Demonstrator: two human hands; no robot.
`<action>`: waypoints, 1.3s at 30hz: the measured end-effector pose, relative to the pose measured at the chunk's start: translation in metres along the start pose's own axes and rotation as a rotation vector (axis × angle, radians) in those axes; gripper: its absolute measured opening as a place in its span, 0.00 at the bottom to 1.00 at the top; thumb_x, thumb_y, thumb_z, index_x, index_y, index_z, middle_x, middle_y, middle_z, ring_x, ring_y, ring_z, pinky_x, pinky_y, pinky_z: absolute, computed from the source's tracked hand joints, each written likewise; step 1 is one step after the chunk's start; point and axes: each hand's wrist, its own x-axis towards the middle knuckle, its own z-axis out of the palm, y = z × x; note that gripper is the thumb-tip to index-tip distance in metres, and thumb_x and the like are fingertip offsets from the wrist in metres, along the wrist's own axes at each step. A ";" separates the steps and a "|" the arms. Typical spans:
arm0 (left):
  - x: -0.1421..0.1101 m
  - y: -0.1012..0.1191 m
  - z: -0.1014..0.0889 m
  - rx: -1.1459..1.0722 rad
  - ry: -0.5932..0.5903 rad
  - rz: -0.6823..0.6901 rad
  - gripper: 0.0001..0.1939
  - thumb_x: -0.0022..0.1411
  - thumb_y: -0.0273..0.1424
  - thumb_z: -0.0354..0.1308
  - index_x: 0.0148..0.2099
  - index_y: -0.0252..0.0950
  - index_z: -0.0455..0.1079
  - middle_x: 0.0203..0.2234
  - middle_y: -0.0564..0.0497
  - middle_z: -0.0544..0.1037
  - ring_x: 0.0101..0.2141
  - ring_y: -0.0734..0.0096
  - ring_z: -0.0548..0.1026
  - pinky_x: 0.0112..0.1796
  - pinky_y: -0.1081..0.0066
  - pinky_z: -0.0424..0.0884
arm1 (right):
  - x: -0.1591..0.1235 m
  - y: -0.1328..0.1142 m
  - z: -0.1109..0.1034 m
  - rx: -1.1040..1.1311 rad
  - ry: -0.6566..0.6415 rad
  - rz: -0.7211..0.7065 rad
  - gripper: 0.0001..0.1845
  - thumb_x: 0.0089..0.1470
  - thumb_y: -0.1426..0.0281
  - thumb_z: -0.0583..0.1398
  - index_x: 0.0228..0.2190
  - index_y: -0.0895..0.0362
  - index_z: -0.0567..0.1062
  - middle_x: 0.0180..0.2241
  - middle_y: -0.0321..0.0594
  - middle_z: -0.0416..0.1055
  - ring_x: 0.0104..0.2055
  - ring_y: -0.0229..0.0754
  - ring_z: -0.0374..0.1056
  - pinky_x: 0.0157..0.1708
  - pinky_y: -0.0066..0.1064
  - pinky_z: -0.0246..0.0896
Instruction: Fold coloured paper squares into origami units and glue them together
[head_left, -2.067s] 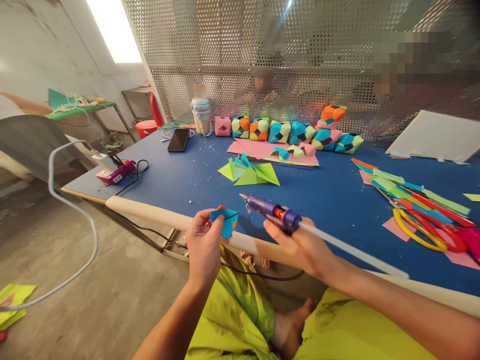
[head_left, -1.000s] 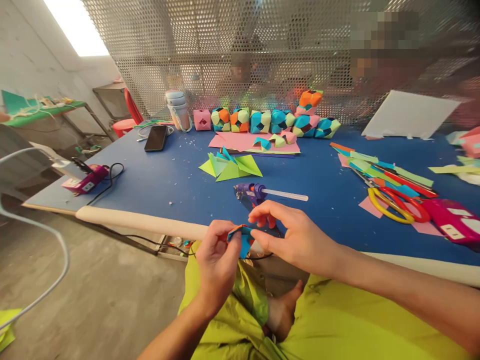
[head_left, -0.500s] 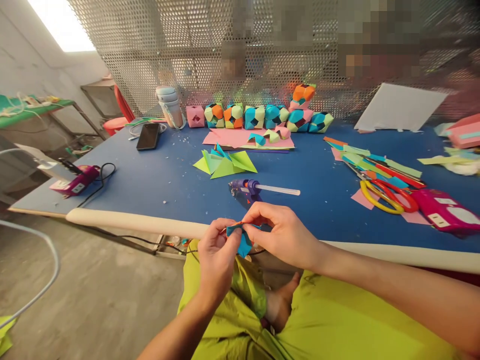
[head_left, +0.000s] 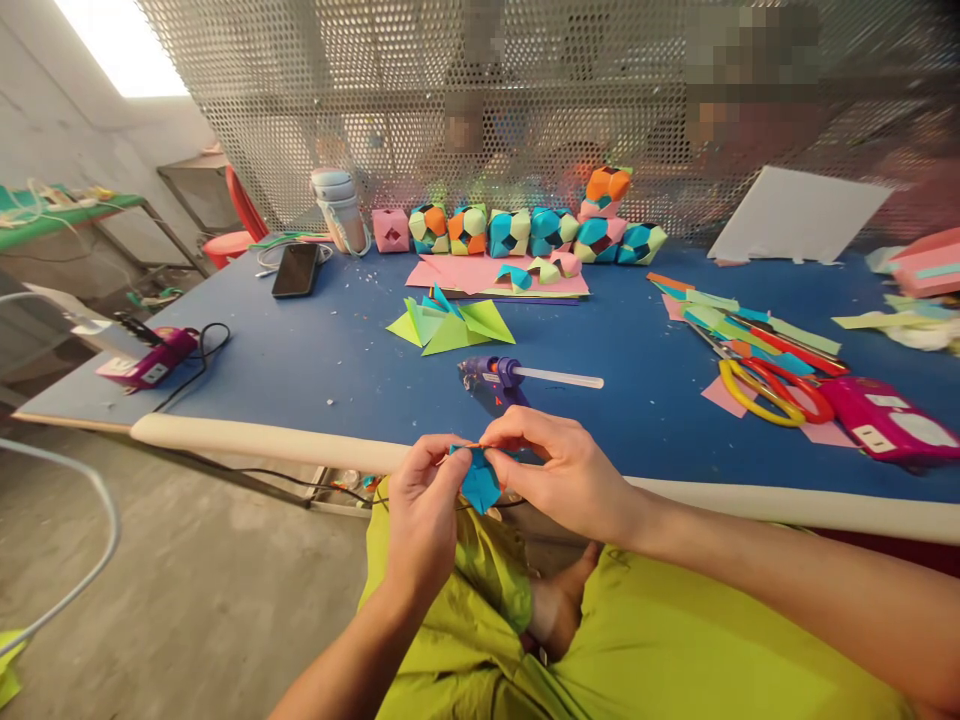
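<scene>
Between my two hands, just off the table's front edge, is a small folded piece of blue paper (head_left: 481,487) with a bit of orange along its top. My left hand (head_left: 427,500) pinches its left side between thumb and fingers. The fingertips of my right hand (head_left: 559,462) close on its upper right corner. Fingers hide part of the folds. Behind my hands lies a purple glue gun (head_left: 491,375) with a glue stick (head_left: 561,378) poking out to the right. Farther back is a loose pile of green and blue folded paper (head_left: 454,325).
Several folded paper balls (head_left: 510,233) line the mesh screen (head_left: 405,120). Pink paper sheets (head_left: 450,274), a phone (head_left: 295,270) and a bottle (head_left: 341,212) stand or lie before it. Scissors (head_left: 761,395), paper strips (head_left: 795,335) and pink power strips (head_left: 896,420) lie at the sides. People show behind the mesh.
My hands have drawn slightly apart, the left moving a little to the left. More of the blue paper's face now shows between them. Items on the table stay put.
</scene>
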 end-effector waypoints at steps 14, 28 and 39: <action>-0.002 0.006 -0.003 -0.042 -0.056 -0.053 0.07 0.54 0.33 0.63 0.30 0.34 0.73 0.22 0.55 0.71 0.24 0.79 0.66 0.25 0.79 0.62 | -0.002 0.006 -0.008 -0.266 -0.079 -0.404 0.10 0.58 0.80 0.53 0.38 0.59 0.72 0.31 0.41 0.70 0.32 0.36 0.67 0.32 0.27 0.65; -0.001 0.010 -0.011 0.381 -0.152 0.249 0.07 0.60 0.32 0.58 0.33 0.36 0.75 0.25 0.53 0.73 0.28 0.75 0.69 0.30 0.78 0.66 | 0.012 -0.015 -0.014 0.251 -0.211 0.470 0.09 0.54 0.68 0.57 0.26 0.59 0.70 0.24 0.34 0.67 0.26 0.33 0.63 0.25 0.24 0.61; -0.002 0.018 -0.007 0.466 -0.161 0.280 0.06 0.60 0.30 0.57 0.32 0.36 0.74 0.24 0.53 0.74 0.27 0.75 0.70 0.28 0.78 0.66 | 0.013 -0.011 -0.019 0.173 -0.303 0.420 0.08 0.55 0.67 0.58 0.29 0.59 0.74 0.27 0.35 0.71 0.28 0.34 0.66 0.28 0.25 0.62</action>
